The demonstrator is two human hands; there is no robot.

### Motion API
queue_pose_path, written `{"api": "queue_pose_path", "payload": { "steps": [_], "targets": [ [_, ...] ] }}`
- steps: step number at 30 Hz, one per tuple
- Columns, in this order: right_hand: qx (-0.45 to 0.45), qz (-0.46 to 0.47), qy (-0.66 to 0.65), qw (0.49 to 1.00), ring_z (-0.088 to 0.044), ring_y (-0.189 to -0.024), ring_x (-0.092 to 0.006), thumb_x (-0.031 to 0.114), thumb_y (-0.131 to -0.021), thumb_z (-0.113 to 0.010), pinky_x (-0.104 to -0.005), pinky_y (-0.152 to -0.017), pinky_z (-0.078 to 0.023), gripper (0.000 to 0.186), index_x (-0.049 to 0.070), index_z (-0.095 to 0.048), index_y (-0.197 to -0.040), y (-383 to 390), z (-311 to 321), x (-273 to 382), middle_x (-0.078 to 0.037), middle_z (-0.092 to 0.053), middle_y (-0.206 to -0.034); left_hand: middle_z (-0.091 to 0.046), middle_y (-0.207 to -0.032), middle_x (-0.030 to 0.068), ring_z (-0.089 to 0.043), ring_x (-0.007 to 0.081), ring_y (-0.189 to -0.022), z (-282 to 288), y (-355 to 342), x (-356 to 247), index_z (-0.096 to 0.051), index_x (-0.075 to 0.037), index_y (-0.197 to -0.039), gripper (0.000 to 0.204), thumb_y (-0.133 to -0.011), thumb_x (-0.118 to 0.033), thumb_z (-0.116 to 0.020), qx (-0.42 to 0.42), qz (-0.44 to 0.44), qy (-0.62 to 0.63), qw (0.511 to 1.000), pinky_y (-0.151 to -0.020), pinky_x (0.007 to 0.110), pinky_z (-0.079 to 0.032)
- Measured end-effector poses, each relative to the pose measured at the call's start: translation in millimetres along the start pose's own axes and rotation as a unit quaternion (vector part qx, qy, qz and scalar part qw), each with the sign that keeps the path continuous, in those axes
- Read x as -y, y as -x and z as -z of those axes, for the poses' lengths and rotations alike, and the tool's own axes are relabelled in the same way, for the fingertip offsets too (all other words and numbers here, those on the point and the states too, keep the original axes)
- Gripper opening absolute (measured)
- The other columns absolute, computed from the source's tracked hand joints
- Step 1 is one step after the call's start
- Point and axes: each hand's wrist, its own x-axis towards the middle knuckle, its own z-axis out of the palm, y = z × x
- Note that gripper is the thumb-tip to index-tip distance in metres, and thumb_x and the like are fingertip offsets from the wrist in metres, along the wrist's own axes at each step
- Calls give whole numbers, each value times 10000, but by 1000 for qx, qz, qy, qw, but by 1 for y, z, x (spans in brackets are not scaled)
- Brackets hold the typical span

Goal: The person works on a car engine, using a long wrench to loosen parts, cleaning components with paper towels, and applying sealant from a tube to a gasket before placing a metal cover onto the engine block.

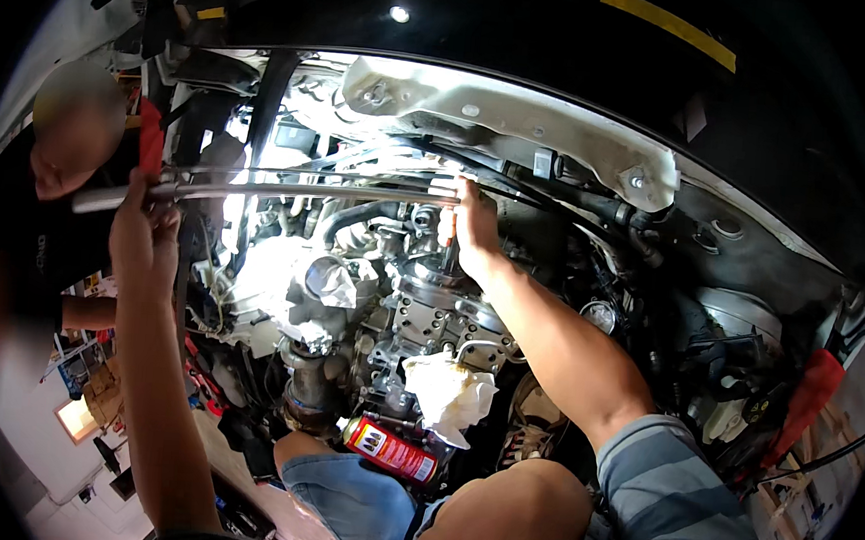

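A long silver breaker bar [328,192] lies nearly level across the engine bay. My left hand [145,225] is closed round its thicker left end. At the other end, my right hand [473,228] is wrapped over the head of the bar. Below the right hand a dark shaft [450,258] runs down to the engine [434,315]; its lower end is hidden. Crumpled white paper [449,392] lies on the near side of the engine. Nearer my legs rests a red spray can [390,451], tilted on its side.
Another person [52,193] in a dark top is close by on the left. Hoses [557,204] and a pale metal crossmember [504,114] run behind the engine. A red cloth or strap [806,407] hangs at the right. Glare from a lamp washes out the left of the engine.
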Motion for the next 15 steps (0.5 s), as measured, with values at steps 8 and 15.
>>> {"api": "queue_pose_path", "payload": {
  "steps": [8,15],
  "targets": [
    [104,-41,-114,987,-473,-472,-153,315,-912,-500,-310,-476,-421,247,74,-496,-855,31,61,31,-41,-475,-576,-604,-927,31,-326,48,-550,36,44,8,-574,-58,-1056,140,-977,-134,-488,163,29,37,986,-519,195,-294],
    [91,-98,-160,978,-449,-482,-137,345,-881,-503,-309,-498,-382,237,121,-468,-810,30,90,27,2,-432,-556,-560,-864,37,-288,31,-528,-34,142,12,-518,-18,-1201,274,-1003,-182,-422,166,-176,-115,963,-465,182,-250]
  ]
}}
